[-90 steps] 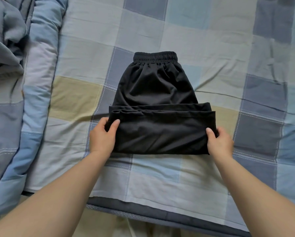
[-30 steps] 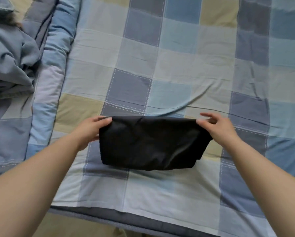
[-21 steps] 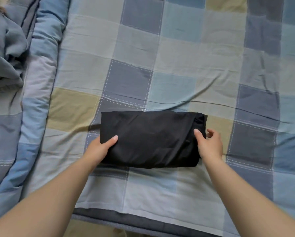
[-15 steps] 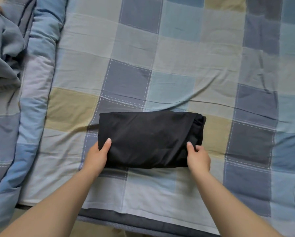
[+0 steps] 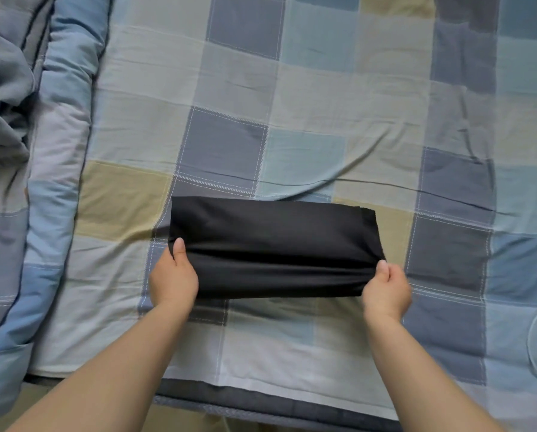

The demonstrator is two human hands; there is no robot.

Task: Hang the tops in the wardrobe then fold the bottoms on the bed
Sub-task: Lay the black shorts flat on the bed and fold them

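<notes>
- While the bed (image 5: 307,98) lies under its checked sheet, a folded pair of black bottoms (image 5: 270,241) sits near its front edge, so the folding step looks almost done.
- At the bundle's near corners, left hand (image 5: 173,277) and right hand (image 5: 385,291) each pinch cloth.
- Next probably comes one more fold or setting it aside.

Folded bottoms (image 5: 270,244): plain black. Bed sheet (image 5: 307,98): checked, squares of pale blue, grey-blue, cream, khaki, white stitch lines. Quilt (image 5: 58,145) at left: blue and grey blocks. Mattress edge (image 5: 261,400): dark grey.
</notes>
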